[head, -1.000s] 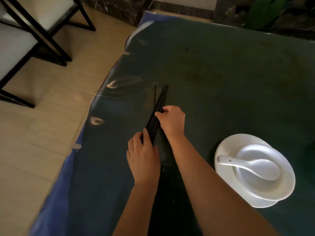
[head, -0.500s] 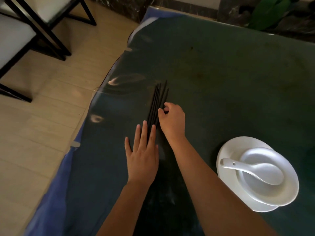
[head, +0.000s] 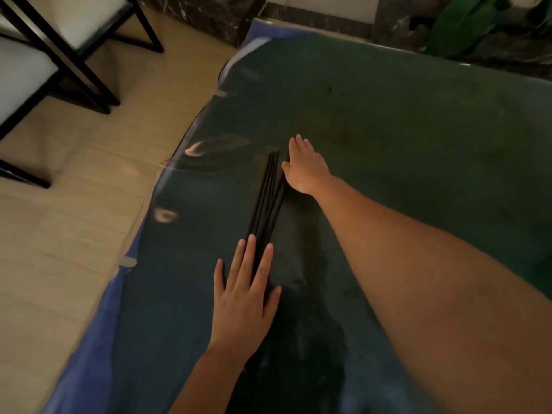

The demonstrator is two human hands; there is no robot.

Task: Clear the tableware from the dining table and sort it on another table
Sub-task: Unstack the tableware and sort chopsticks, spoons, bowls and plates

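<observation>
My right hand [head: 306, 167] has slid up past the far tips of the chopsticks [head: 266, 198] and gone flat. Left of the sticks are black chair legs [head: 86, 70] on pale floor. My left hand [head: 243, 300] lies flat, fingers straight, covering their near ends. The thin black sticks lie bunched on the shiny dark green table [head: 403, 138]. My right hand touches their right side, holding nothing.

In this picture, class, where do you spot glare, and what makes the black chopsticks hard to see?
Head view: bright glare patches sit on the glossy table cover near its left edge; the chopsticks lie dark on dim dark green, with a heavy shadow near the left hand; straight table edges bow from the wide lens.
</observation>
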